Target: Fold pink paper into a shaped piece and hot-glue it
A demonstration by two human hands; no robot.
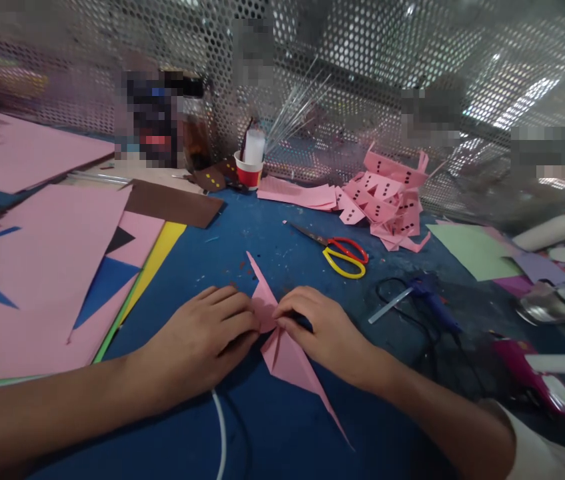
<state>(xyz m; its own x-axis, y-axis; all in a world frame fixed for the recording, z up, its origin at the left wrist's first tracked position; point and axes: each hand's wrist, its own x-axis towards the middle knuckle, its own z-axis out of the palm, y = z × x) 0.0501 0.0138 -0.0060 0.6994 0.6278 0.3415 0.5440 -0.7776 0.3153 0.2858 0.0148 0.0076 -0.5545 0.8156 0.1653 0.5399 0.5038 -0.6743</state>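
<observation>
A folded pink paper piece [289,363] with long pointed ends lies slantwise over the blue table [182,443]. My left hand [217,333] is closed on the paper's left edge near its middle, fingers curled and partly hidden. My right hand [319,330] pinches the same paper at its centre crease, thumb against fingertips. Beyond the hands lie scissors [345,257] with one red and one yellow handle loop, blades pointing to the upper left.
Coloured paper sheets [62,267] are stacked at left. Folded pink pieces with black marks [387,197] pile up at the back, near a paper cup [249,172]. At right are a blue glue gun [432,303] with its cord and a magenta tool [537,373]. A white cable [221,427] runs in front.
</observation>
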